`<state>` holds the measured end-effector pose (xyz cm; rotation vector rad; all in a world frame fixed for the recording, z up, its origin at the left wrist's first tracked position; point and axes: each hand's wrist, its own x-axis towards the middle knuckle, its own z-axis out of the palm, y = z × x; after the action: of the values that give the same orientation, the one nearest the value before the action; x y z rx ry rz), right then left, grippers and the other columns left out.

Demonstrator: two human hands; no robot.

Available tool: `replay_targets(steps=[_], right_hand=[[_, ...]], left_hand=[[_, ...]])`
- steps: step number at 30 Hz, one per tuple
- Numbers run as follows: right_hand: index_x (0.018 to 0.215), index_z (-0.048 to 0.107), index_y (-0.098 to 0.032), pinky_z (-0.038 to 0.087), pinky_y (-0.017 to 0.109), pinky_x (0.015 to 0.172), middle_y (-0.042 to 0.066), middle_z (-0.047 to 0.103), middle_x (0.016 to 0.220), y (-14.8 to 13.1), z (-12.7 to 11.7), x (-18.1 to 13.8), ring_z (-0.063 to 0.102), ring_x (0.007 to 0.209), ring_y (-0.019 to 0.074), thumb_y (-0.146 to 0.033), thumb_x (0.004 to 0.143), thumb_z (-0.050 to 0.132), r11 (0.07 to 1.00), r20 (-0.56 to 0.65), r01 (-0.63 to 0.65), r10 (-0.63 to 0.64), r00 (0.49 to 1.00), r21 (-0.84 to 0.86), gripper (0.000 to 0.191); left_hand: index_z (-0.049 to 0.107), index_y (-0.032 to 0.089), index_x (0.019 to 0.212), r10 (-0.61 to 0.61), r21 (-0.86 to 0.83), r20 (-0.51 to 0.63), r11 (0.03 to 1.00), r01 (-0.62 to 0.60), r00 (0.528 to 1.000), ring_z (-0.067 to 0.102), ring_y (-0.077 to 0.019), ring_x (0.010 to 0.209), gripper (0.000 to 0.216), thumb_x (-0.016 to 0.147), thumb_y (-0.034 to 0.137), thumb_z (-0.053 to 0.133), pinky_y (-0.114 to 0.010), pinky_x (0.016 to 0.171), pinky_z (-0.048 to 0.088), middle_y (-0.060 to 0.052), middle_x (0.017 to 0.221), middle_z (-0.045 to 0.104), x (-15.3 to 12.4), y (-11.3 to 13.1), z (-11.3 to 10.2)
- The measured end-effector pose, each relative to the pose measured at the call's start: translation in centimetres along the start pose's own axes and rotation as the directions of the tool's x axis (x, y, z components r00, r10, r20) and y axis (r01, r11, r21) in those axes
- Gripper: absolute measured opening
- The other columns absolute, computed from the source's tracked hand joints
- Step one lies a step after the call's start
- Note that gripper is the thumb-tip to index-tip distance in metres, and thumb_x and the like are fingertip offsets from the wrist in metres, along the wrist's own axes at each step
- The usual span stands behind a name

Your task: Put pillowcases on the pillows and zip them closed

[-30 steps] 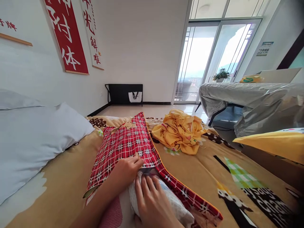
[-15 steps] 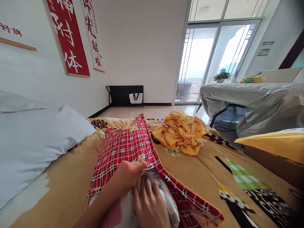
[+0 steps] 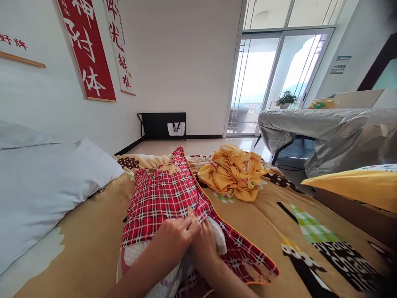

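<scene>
The single view looks from the person's head, forward and down over the bed (image 3: 93, 231), with the left hand (image 3: 180, 231) and right hand (image 3: 204, 244) close by at the lower centre of the frame. It faces a wall (image 3: 186, 62) farther off at upper middle, and takes in a glass door (image 3: 256, 76) at upper right.

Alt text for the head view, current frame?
A person's left hand pinches the edge of a red plaid cover while the right hand, partly hidden, reaches under it beside a white padded item partly tucked in the cover. The cover lies on a tan patterned blanket, with a crumpled yellow cloth beyond and a white pillow at left.
</scene>
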<state>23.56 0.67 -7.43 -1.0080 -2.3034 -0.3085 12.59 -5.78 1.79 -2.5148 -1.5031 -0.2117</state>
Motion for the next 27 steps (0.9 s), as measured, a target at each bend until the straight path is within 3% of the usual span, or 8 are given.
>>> replay_targets(steps=[5, 11, 14, 16, 17, 19, 21, 27], right_hand=[[0.112, 0.062, -0.012, 0.045, 0.032, 0.087, 0.013, 0.068, 0.11, 5.1, -5.5, 2.4, 0.061, 0.103, 0.0241, -0.001, 0.068, 0.048, 0.95, 0.186, -0.311, 0.299, 0.936, 0.034, 0.047], [0.114, 0.062, -0.009, 0.046, 0.038, 0.083, 0.017, 0.069, 0.108, 6.3, -9.0, 1.7, 0.064, 0.101, 0.028, 0.001, 0.069, 0.045, 0.948, 0.373, -0.272, 0.316, 0.872, -0.166, 0.049], [0.118, 0.061, -0.006, 0.047, 0.041, 0.085, 0.021, 0.068, 0.111, 4.3, -9.9, 0.0, 0.065, 0.101, 0.0295, -0.004, 0.075, 0.05, 0.968, 0.292, -0.1, 0.167, 0.942, -0.232, 0.044], [0.121, 0.06, -0.009, 0.045, 0.041, 0.091, 0.019, 0.065, 0.119, 2.1, -9.8, -1.2, 0.061, 0.109, 0.0283, -0.014, 0.083, 0.053, 0.975, 0.11, 0.125, -0.105, 0.988, -0.186, 0.039], [0.12, 0.06, -0.013, 0.044, 0.04, 0.094, 0.015, 0.064, 0.123, 0.8, -9.4, -1.6, 0.058, 0.113, 0.0261, -0.02, 0.086, 0.053, 0.954, -0.018, 0.26, -0.266, 0.964, -0.149, 0.035], [0.115, 0.062, -0.023, 0.041, 0.035, 0.098, 0.004, 0.064, 0.125, -1.8, -8.1, -2.1, 0.052, 0.119, 0.0201, -0.027, 0.091, 0.051, 0.873, -0.253, 0.475, -0.487, 0.836, -0.111, 0.027], [0.111, 0.062, -0.029, 0.041, 0.033, 0.096, -0.001, 0.064, 0.123, -3.7, -6.3, -2.0, 0.05, 0.119, 0.0168, -0.029, 0.093, 0.05, 0.833, -0.345, 0.543, -0.542, 0.767, -0.101, 0.021], [0.133, 0.049, -0.019, 0.041, 0.041, 0.09, 0.01, 0.062, 0.116, -2.6, -3.6, -0.1, 0.054, 0.104, 0.0246, -0.026, 0.09, 0.05, 0.931, -0.096, 0.363, -0.359, 0.928, 0.027, 0.044]], left_hand=[[0.052, 0.021, 0.117, -0.288, -0.093, -0.041, 0.955, 0.283, 0.957, 0.064, -0.0223, 0.09, 0.029, 0.093, 0.02, 0.035, -0.035, 0.075, 0.051, -0.007, 0.101, 0.064, -2.1, -2.8, -3.5], [0.052, 0.018, 0.112, -0.422, -0.172, 0.119, 0.883, 0.437, 0.899, 0.06, -0.0254, 0.105, 0.033, 0.082, 0.028, 0.047, -0.036, 0.086, 0.048, -0.012, 0.117, 0.061, -4.4, -6.9, -4.3], [0.054, 0.019, 0.095, -0.406, -0.151, 0.298, 0.874, 0.463, 0.864, 0.063, -0.0226, 0.092, 0.023, 0.073, 0.019, 0.047, -0.032, 0.078, 0.047, -0.008, 0.102, 0.066, -3.8, -7.6, -3.5], [0.052, 0.019, 0.088, -0.417, -0.14, 0.336, 0.865, 0.482, 0.845, 0.063, -0.0218, 0.088, 0.016, 0.074, 0.018, 0.045, -0.031, 0.074, 0.046, -0.008, 0.097, 0.067, -3.1, -7.7, -2.9], [0.052, 0.019, 0.088, -0.425, -0.142, 0.331, 0.86, 0.49, 0.843, 0.063, -0.0217, 0.087, 0.014, 0.076, 0.018, 0.044, -0.03, 0.074, 0.045, -0.008, 0.096, 0.067, -2.8, -7.8, -2.6], [0.053, 0.019, 0.089, -0.429, -0.163, 0.295, 0.858, 0.487, 0.854, 0.063, -0.0213, 0.087, 0.015, 0.082, 0.018, 0.04, -0.031, 0.075, 0.044, -0.009, 0.096, 0.068, -2.5, -8.0, -2.1], [0.055, 0.019, 0.091, -0.415, -0.194, 0.248, 0.864, 0.464, 0.875, 0.064, -0.0205, 0.086, 0.02, 0.086, 0.016, 0.036, -0.031, 0.076, 0.043, -0.009, 0.095, 0.068, -2.5, -8.2, -1.9], [0.056, 0.02, 0.089, -0.401, -0.201, 0.107, 0.888, 0.414, 0.91, 0.063, -0.0171, 0.083, 0.022, 0.089, 0.015, 0.034, -0.026, 0.07, 0.042, -0.006, 0.095, 0.067, -2.4, -8.7, -1.7]])
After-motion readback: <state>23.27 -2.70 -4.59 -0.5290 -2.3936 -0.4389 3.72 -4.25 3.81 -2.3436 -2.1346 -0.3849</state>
